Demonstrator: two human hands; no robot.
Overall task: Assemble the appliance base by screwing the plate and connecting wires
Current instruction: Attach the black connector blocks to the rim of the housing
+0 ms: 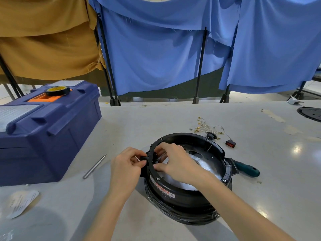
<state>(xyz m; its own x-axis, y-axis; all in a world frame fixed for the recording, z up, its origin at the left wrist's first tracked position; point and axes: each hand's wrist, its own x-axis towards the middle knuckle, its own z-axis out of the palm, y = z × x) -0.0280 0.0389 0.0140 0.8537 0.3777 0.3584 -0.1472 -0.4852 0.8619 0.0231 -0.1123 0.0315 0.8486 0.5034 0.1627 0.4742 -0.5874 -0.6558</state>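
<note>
The round black appliance base lies upside down on the table, a silver plate showing inside its rim. My left hand pinches a small black part with a white wire against the outside of the left rim. My right hand reaches over the same stretch of rim, fingers curled on its inner side. A bundle of thin wires with brass terminals lies behind the base, beside a black socket part and a red rocker switch.
A green-handled screwdriver lies right of the base. A metal punch lies to the left, next to a blue toolbox carrying a tape roll. A paper label sits front left, a black disc far right.
</note>
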